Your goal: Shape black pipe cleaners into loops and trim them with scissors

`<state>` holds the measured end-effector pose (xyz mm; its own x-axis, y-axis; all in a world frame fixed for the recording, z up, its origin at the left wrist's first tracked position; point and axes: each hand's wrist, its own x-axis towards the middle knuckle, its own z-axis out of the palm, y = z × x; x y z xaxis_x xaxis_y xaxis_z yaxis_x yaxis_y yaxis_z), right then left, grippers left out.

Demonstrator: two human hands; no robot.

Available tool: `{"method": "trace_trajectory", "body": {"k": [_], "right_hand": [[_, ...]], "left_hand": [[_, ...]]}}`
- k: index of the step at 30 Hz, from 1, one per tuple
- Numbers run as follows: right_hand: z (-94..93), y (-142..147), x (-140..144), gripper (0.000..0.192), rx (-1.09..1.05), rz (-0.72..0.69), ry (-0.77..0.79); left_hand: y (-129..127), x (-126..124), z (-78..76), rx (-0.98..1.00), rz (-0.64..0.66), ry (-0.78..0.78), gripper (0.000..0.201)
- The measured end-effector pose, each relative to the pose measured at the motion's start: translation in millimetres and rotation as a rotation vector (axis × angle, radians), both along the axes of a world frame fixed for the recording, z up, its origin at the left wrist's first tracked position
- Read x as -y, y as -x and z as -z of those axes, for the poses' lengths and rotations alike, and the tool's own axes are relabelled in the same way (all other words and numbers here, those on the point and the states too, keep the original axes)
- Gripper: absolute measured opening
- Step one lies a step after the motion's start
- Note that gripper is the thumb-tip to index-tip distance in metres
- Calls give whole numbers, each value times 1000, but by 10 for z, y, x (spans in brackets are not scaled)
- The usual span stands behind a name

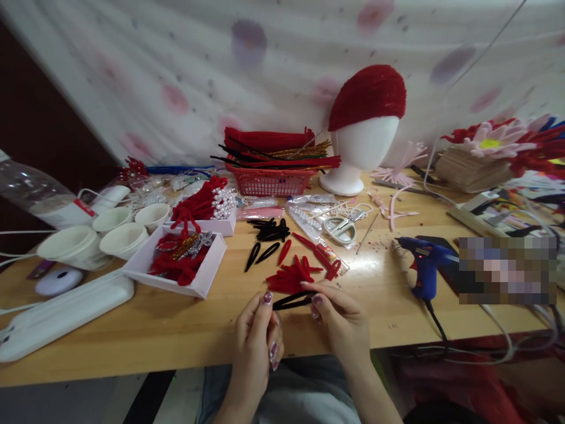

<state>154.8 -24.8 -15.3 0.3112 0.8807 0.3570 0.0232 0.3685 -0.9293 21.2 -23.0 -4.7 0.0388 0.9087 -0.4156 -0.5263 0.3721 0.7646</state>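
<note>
A black snap hair clip is stretched between my two hands at the table's front edge. My left hand pinches its left end, and my right hand pinches the other end. Just behind lies a heap of red fuzzy pieces, with a single red piece apart from it. Two loose black hair clips lie beyond, beside a pile of more black clips. A small tube rests right of the heap.
A white box with red and glittery pieces stands left, near several paper cups. Scissors lie mid-table. A blue glue gun with a cord is at right. Behind are a red basket and a white foam head.
</note>
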Motion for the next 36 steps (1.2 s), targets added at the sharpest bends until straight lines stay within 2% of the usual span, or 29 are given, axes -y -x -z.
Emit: {"method": "trace_trajectory", "body": {"k": [6,11,16,21,23,27,32,36], "right_hand": [[-21,-6,32,20,64,22,-68],[37,-15,29,14,-9,62,-84],[36,-110,1,16,-151,227,-73],[-41,-29,11,24,-40,22,29],[-43,36,28,21,-27,43,48],[-17,95,42,28,-130,104,102],[-8,72,11,35,-120,97,135],[-30,79,10,33,-70,57,164]], "left_hand": [[-3,11,-33,-13,-6,13,58],[16,15,-40,-40,3,-64,56],[40,0,-4,-45,-69,-98,55],[9,29,46,-57,-27,-75,55],[-1,42,58,-49,9,-68,55],[-7,54,44,-64,79,-98,55],[-18,43,-26,-261,-15,-192,48],[-3,31,-43,-322,-40,-191,48]]}}
